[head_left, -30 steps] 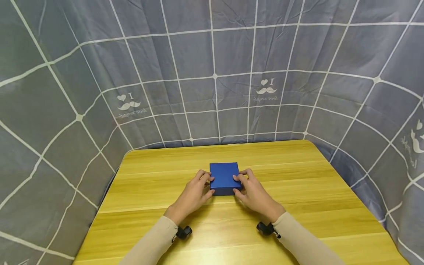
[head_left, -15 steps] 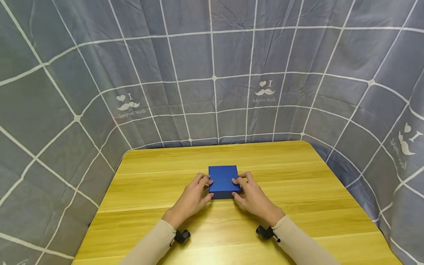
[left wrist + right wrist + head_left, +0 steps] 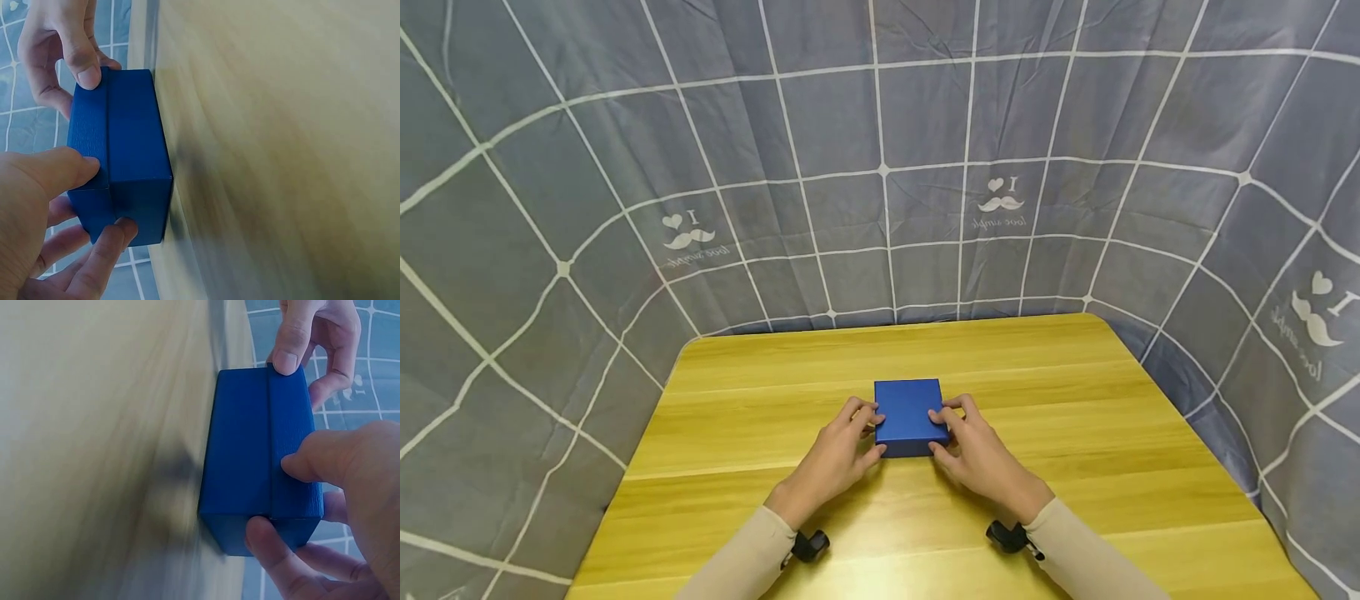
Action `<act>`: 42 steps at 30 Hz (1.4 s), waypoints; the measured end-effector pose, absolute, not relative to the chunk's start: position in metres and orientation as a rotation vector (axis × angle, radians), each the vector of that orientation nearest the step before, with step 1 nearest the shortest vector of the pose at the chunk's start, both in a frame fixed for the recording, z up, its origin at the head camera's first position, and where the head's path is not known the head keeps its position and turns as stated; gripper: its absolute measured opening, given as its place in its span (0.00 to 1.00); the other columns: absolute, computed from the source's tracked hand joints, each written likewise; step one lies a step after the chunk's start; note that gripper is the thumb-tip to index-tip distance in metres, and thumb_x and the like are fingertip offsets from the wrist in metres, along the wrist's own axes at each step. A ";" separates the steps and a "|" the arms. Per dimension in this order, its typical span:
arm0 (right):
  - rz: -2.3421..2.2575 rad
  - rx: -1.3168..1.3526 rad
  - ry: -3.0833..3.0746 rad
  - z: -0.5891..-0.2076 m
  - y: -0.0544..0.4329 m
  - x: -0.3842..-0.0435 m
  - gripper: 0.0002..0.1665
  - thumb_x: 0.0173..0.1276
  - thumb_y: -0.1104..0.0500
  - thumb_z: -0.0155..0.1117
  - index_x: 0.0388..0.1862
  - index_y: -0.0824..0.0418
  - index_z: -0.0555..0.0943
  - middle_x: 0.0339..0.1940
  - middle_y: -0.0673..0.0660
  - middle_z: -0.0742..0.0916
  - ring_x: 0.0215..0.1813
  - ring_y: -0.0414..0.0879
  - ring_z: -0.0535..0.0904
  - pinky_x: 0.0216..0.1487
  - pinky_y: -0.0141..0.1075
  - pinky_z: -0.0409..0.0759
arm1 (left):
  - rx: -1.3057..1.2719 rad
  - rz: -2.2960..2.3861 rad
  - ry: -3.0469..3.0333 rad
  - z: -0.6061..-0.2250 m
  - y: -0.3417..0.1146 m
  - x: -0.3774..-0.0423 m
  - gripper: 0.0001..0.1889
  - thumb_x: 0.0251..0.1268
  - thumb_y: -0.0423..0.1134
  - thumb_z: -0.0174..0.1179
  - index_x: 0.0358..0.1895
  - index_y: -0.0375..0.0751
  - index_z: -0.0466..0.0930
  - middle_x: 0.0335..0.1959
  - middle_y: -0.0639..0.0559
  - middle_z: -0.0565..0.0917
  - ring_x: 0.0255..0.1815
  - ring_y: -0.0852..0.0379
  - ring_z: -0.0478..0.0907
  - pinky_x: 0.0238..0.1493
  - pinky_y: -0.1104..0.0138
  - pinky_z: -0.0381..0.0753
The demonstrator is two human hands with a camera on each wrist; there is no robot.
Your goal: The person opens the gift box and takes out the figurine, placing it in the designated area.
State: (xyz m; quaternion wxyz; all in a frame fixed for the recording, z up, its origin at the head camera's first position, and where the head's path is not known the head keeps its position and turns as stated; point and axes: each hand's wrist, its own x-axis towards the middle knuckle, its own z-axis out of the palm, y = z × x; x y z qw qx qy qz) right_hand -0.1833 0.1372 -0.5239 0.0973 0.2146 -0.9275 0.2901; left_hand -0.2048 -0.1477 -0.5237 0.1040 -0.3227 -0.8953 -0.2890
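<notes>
A blue lidded box sits on the wooden table, between the two hands. Its lid is down on the base, with a thin seam running between them. My left hand grips the box's left side, thumb on the front of the lid and other fingers at the side and top edge. On the right side, my right hand holds it in a mirrored way, its thumb against the lid's front. What lies inside the box is hidden.
The yellow wood-grain table extends around the box. A grey curtain with white grid lines hangs behind the table and along both sides. Both wrists carry small black cameras, such as the left camera.
Both hands and the box have shifted slightly toward the person. Their hold looks the same, and the lid has stayed on.
</notes>
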 end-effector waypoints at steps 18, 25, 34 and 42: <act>0.857 0.707 -2.707 -0.520 0.142 -0.172 0.31 0.77 0.63 0.83 0.75 0.67 0.85 0.75 0.70 0.80 0.49 0.43 0.89 0.47 0.30 0.92 | -0.969 -0.911 -2.633 -0.523 -0.149 -0.193 0.26 0.79 0.37 0.79 0.73 0.36 0.82 0.73 0.42 0.81 0.66 0.49 0.95 0.64 0.66 0.95; 0.857 0.746 -2.692 -0.518 0.145 -0.169 0.30 0.76 0.63 0.85 0.72 0.66 0.86 0.73 0.70 0.80 0.48 0.42 0.89 0.47 0.29 0.92 | -0.979 -0.927 -2.629 -0.519 -0.150 -0.188 0.27 0.79 0.37 0.79 0.73 0.35 0.82 0.73 0.41 0.82 0.65 0.48 0.95 0.63 0.65 0.95; 0.853 0.753 -2.674 -0.518 0.145 -0.166 0.29 0.74 0.63 0.86 0.70 0.65 0.86 0.72 0.69 0.81 0.48 0.42 0.87 0.46 0.28 0.91 | -0.998 -0.946 -2.580 -0.522 -0.149 -0.185 0.24 0.78 0.34 0.79 0.70 0.33 0.83 0.72 0.38 0.82 0.62 0.45 0.96 0.61 0.61 0.96; 0.861 0.774 -2.704 -0.519 0.145 -0.169 0.25 0.75 0.61 0.86 0.65 0.60 0.85 0.71 0.67 0.81 0.47 0.40 0.87 0.46 0.28 0.91 | -0.952 -0.902 -2.643 -0.525 -0.153 -0.183 0.18 0.80 0.40 0.79 0.63 0.41 0.85 0.77 0.42 0.80 0.64 0.47 0.95 0.59 0.60 0.97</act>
